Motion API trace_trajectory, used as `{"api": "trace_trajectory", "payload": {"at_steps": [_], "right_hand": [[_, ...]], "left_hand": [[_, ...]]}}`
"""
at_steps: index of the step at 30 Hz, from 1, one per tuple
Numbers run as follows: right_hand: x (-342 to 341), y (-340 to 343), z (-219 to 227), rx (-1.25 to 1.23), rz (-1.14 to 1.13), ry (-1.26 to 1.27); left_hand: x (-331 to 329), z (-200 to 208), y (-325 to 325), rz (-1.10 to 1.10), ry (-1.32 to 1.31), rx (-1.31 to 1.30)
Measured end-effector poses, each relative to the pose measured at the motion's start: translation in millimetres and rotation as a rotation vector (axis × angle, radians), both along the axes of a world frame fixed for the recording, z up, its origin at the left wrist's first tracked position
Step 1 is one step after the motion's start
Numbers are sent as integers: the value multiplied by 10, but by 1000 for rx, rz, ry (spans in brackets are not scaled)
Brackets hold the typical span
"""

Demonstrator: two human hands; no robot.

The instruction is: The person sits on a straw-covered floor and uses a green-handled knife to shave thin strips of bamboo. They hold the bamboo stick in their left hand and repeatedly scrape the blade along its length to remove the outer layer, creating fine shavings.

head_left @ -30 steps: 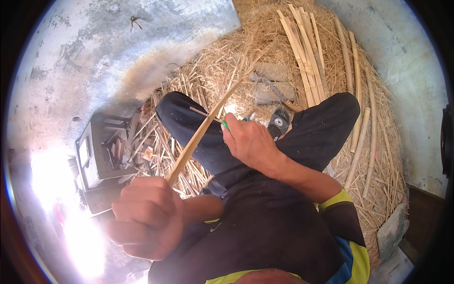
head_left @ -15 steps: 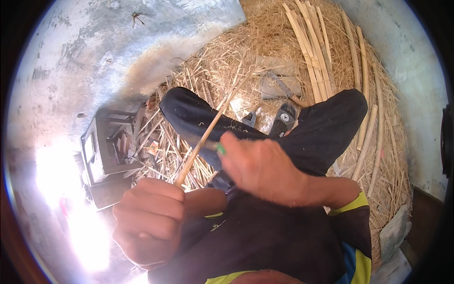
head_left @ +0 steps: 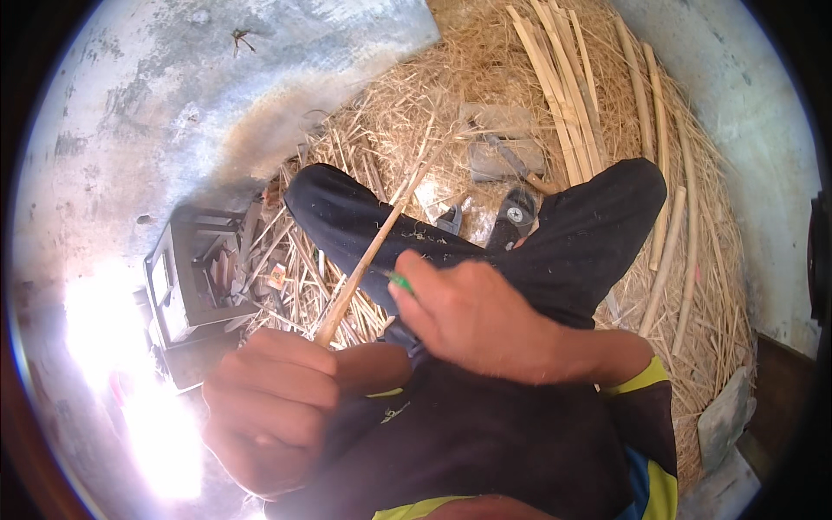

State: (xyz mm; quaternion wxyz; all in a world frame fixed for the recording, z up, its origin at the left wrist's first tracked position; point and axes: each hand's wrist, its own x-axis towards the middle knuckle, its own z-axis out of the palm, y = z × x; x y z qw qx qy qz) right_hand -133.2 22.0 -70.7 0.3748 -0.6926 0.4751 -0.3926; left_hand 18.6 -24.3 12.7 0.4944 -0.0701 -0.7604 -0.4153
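Observation:
My left hand (head_left: 269, 403) is a closed fist around the thick near end of a long, thin bamboo-like stick (head_left: 368, 256). The stick slants up and away over my bent left leg. Beside it, my right hand (head_left: 472, 312) is closed around a green-handled knife (head_left: 399, 282). Most of the handle is hidden in my fingers, and only a short, blurred bit of blade shows, pointing at the stick. Whether the blade touches the stick I cannot tell. Small pale shavings (head_left: 425, 234) lie on my dark trousers.
Straw and shavings (head_left: 485, 52) cover the floor. Split bamboo strips (head_left: 559, 95) and round poles (head_left: 666, 260) lie at the right. A larger blade tool (head_left: 511, 158) rests on a block near my feet. A dark open frame (head_left: 195, 269) stands at the left, against the wall.
My right hand has shifted slightly down and left along the stick, with the knife still in it. My left hand keeps its grip on the stick. The whole view has shifted slightly.

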Motion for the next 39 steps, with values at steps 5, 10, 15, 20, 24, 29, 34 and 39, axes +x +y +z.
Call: {"api": "trace_trajectory", "payload": {"at_steps": [5, 10, 15, 20, 24, 29, 34, 39], "right_hand": [[76, -115, -292, -138, -151, 252], [199, -235, -439, -288, -250, 340], [-223, -557, -1364, -179, -364, 620], [-500, -382, -1066, 53, -527, 489], [-96, -153, -247, -162, -187, 125], [12, -238, -190, 28, -150, 354], [37, -174, -116, -31, -123, 262], [-73, -410, -598, 80, -216, 556]], "left_hand": [[59, -30, 16, 47, -9, 17], [204, -116, 4, 140, 136, 40], [150, -77, 53, 182, 164, 35], [30, -89, -56, 109, 278, 62], [40, -56, 14, 200, 250, 55], [78, -26, -28, 183, 132, 5], [154, -81, 25, 80, 157, 55], [246, -35, -63, 103, 4, -18]]}}
